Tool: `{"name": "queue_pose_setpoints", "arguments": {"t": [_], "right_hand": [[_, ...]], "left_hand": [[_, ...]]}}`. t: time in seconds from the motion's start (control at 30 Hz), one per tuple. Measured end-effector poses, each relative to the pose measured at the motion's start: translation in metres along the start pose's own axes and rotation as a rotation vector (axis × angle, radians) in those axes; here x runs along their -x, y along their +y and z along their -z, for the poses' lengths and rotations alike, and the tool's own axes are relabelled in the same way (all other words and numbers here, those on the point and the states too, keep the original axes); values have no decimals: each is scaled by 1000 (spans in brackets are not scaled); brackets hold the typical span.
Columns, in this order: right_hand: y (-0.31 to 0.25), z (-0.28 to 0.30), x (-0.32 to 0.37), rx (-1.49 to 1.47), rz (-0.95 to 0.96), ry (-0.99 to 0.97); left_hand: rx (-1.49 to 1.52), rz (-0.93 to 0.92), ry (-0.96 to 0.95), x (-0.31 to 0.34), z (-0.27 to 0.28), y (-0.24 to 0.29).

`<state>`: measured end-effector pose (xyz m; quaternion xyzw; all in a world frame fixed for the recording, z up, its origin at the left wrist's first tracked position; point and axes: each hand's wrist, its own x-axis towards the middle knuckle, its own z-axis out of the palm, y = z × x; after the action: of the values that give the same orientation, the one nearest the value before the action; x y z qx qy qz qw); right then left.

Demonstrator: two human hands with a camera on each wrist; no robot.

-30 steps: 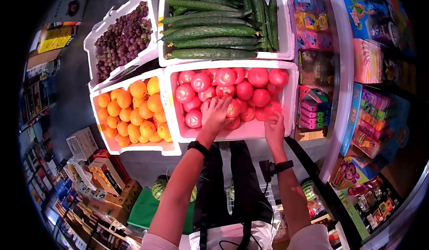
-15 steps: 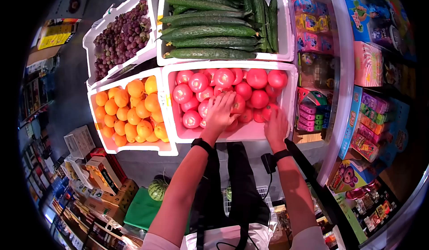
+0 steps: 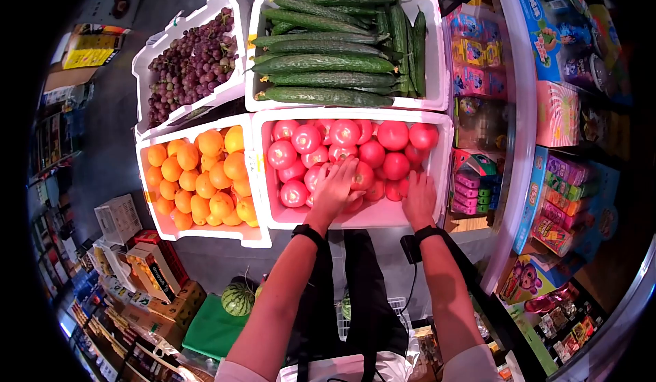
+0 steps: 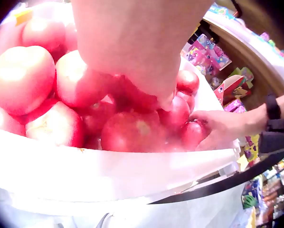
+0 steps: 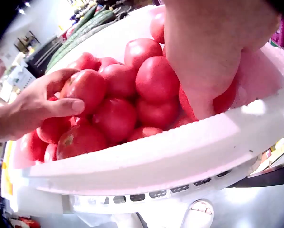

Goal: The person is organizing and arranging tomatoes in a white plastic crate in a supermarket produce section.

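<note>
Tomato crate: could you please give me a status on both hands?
Left hand grips a tomato mid-crate. Right hand curls round a corner tomato. Foam crate full, nothing blocking.

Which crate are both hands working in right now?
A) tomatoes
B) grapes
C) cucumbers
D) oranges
A: the left hand holds a tomato and the right hand curls round another tomato, both inside the tomato crate.
</note>
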<state>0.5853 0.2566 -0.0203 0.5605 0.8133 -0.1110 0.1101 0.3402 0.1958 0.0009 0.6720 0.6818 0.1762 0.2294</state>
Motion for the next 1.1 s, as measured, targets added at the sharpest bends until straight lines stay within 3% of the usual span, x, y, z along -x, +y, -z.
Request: {"name": "queue_pose_setpoints", "arguments": {"t": [0.13,0.27,0.37,0.47,0.53,0.57,0.63,0.67,0.73,0.77,0.83,0.97,1.07,1.1], "right_hand": [[-8,24,0,-79,-37,-179],[-14,33,12,-217,-34,-182],[-14,29,24,-209,-28,-67],[-12,27,31,-292,-147,-228],[-9,24,35,-615,-218,-262],[-8,23,39,-614,-211,-267],[-5,15,49,-1120,-327,-251],[-1,12,53,-1119,-326,-252],[2,14,55,-1555,-350,-289],[4,17,57,-1554,-351,-290],[-1,40,57,-1903,-473,-406],[2,42,63,-1978,-395,-432],[0,43,70,-2043,-452,-374],[0,41,71,-2086,-565,-422]], "left_hand": [[-94,-60,41,1,0,-1],[-106,-69,97,1,-1,-4],[-100,-51,71,1,0,-2],[-73,-40,37,-1,3,-2],[-75,-11,25,0,2,-1],[-76,-3,26,1,2,-1],[-85,-32,81,2,3,0],[-84,-30,81,2,3,0],[-54,-35,98,3,4,2],[-53,-33,97,4,5,2],[-55,-36,110,4,5,2],[-48,-45,121,7,7,2],[-39,-40,93,11,8,1],[-32,-34,71,14,7,0]]}}
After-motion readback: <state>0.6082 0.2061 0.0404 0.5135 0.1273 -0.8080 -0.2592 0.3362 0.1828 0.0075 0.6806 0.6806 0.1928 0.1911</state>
